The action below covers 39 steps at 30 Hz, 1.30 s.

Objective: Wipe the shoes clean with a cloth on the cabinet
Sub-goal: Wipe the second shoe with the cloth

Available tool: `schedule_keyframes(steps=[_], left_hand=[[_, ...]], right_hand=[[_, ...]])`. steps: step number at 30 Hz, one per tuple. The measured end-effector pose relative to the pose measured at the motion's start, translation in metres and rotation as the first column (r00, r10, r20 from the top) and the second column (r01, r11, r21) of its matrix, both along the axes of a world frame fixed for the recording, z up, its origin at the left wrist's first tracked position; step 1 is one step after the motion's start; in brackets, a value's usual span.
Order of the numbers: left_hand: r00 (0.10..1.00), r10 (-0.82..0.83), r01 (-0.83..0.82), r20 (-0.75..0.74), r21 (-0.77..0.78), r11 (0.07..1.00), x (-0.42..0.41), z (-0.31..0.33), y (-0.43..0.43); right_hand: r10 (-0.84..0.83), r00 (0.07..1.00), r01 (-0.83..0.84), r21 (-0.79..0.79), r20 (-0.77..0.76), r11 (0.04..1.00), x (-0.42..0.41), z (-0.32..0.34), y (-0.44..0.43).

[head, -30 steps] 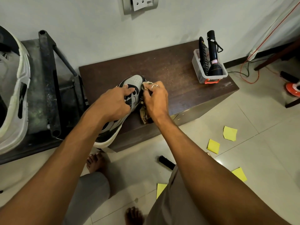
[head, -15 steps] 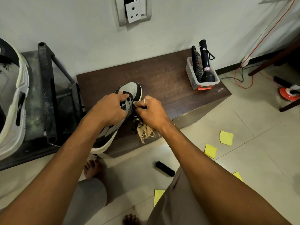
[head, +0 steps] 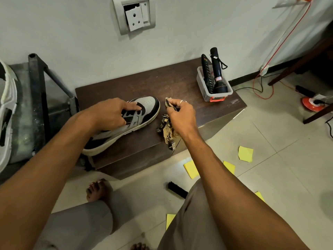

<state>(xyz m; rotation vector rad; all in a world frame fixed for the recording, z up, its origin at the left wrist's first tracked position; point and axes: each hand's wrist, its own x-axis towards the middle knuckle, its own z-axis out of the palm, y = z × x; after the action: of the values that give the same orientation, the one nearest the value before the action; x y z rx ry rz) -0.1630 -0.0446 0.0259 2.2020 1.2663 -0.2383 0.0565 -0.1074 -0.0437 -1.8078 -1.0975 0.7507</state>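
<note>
A grey, black and white shoe (head: 144, 109) lies on the dark brown cabinet (head: 180, 87), toe pointing toward the wall and heel hanging over the near left edge. My left hand (head: 111, 114) rests on top of the shoe over its straps, fingers curved down around it. My right hand (head: 180, 114) is just right of the shoe, apart from it, and grips a frayed beige and dark cloth (head: 166, 127). The cloth's loose end dangles down onto the cabinet's front edge.
A clear plastic tub (head: 212, 87) holding a black torch and a remote stands at the cabinet's back right. A black brush (head: 177, 189) and several yellow paper pieces (head: 245, 153) lie on the tiled floor. A metal frame (head: 39, 98) stands left. Cables run at right.
My right hand with the cloth has come off the shoe's side and moved a little to the right. My left hand stays on the shoe. The view has tilted upward.
</note>
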Motion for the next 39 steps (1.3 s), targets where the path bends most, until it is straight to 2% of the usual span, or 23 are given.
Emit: schedule_keyframes(steps=[6,9,11,12,14,16,18,22,27,32,35,39], left_hand=[[0.971,-0.217,0.223,-0.101,0.048,0.974,0.002,-0.006,0.029],[0.916,-0.282,0.351,-0.285,0.232,0.907,0.005,-0.002,0.035],[0.876,-0.254,0.429,-0.411,0.419,0.800,0.010,0.000,0.026],[0.871,-0.213,0.437,-0.442,0.501,0.746,0.011,0.000,0.019],[0.906,-0.110,0.373,-0.409,0.644,0.668,0.016,-0.006,0.004],[0.963,0.006,0.196,-0.269,0.716,0.670,0.019,-0.019,-0.005],[0.976,0.094,0.066,-0.195,0.683,0.728,0.023,-0.032,-0.009],[0.943,0.079,0.155,-0.322,0.640,0.753,0.031,-0.053,-0.003],[0.962,0.093,0.088,-0.256,0.615,0.784,0.036,-0.051,0.007],[0.968,0.067,0.089,-0.240,0.584,0.807,0.036,-0.049,0.007],[0.971,0.055,0.092,-0.232,0.577,0.811,0.035,-0.049,0.007],[0.973,0.042,0.099,-0.229,0.570,0.815,0.034,-0.050,0.010]], right_hand=[[0.050,0.995,-0.052,0.021,0.090,0.998,0.000,-0.003,0.007],[0.066,0.994,-0.068,0.021,0.087,0.997,0.001,-0.002,0.008],[0.081,0.993,-0.082,0.012,0.080,0.997,0.001,-0.001,0.007],[0.095,0.993,-0.095,0.000,0.072,0.995,0.002,-0.001,0.006],[0.125,0.990,-0.124,-0.027,0.063,0.992,0.002,0.000,0.006],[0.136,0.988,-0.134,-0.035,0.071,0.990,0.002,0.000,0.006],[0.138,0.987,-0.135,-0.039,0.078,0.990,0.001,0.001,0.005],[0.116,0.985,-0.116,-0.015,0.129,0.993,-0.004,0.000,-0.002],[0.021,0.970,-0.013,-0.034,0.241,0.999,-0.025,-0.014,-0.014],[0.072,0.903,-0.076,-0.007,0.423,0.997,-0.039,-0.021,-0.019],[0.048,0.906,-0.051,-0.005,0.420,0.999,-0.037,-0.019,-0.019],[-0.077,0.958,0.075,0.019,0.275,0.997,-0.027,-0.008,-0.007]])
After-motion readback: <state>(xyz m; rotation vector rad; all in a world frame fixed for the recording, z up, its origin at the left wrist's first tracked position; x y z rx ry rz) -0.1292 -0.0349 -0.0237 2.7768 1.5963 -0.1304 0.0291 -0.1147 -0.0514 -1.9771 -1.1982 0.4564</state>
